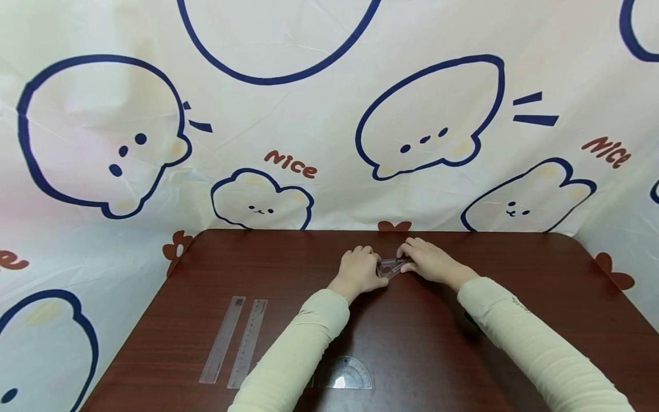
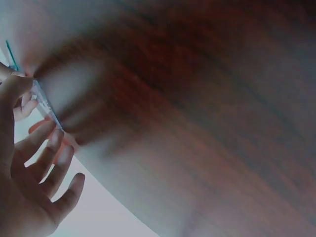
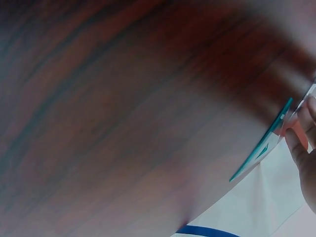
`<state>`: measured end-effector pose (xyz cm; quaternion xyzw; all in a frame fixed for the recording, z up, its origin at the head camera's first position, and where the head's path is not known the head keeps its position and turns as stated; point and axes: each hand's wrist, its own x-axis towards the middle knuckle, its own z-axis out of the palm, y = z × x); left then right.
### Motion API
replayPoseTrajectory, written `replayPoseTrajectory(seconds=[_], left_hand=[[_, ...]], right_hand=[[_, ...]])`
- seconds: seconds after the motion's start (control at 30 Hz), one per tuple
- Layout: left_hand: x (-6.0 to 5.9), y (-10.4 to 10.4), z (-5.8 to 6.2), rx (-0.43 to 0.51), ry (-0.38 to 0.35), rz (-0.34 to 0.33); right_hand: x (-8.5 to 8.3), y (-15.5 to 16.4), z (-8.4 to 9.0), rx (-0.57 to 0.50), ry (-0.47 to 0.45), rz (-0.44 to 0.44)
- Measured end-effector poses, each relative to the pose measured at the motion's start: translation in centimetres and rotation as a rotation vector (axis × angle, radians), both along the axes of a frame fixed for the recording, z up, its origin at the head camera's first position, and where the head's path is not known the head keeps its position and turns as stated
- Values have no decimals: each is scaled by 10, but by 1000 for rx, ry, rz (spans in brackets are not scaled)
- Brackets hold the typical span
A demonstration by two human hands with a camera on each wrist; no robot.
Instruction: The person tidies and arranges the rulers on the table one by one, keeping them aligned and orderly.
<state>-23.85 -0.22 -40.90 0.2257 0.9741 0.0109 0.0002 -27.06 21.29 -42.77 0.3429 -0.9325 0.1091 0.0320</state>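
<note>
Both hands meet near the far middle of the table over a clear plastic set square point(image 1: 389, 267) with a cutout. My left hand point(image 1: 358, 269) pinches its left side between thumb and fingers. On the other side my right hand point(image 1: 428, 260) grips the right part, thumb nearer me and fingers curled over the far side. In the left wrist view a clear edge point(image 2: 47, 104) runs by the left fingertips. A teal-edged clear piece with a small cutout point(image 3: 262, 143) shows at the right fingers in the right wrist view; the hand hides part of it.
Two clear straight rulers, one on the left point(image 1: 222, 340) and another beside it point(image 1: 248, 343), lie at the table's left. A clear protractor point(image 1: 351, 373) lies near the front, close to the left sleeve point(image 1: 296, 349). A patterned cloth point(image 1: 334, 131) hangs behind the table point(image 1: 437, 355).
</note>
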Motion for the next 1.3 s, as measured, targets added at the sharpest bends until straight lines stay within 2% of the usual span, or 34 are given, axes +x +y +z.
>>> replayPoseTrajectory(seconds=[0.17, 0.43, 0.7, 0.93, 1.13, 1.3], left_hand=[[-3, -2, 4, -8, 3, -15], [-6, -9, 9, 55, -46, 1], [-8, -9, 8, 85, -60, 7], [-6, -9, 4, 100, -87, 14], [-4, -10, 0, 114, -87, 17], [-2, -10, -3, 149, -107, 50]], right_hand=[[0, 2, 4, -13, -7, 8], [-4, 1, 7, -26, 10, 1], [-1, -6, 12, -1, -54, -43], [0, -7, 9, 16, -61, -60], [2, -10, 8, -3, -102, -69], [5, -10, 7, -25, -120, -73]])
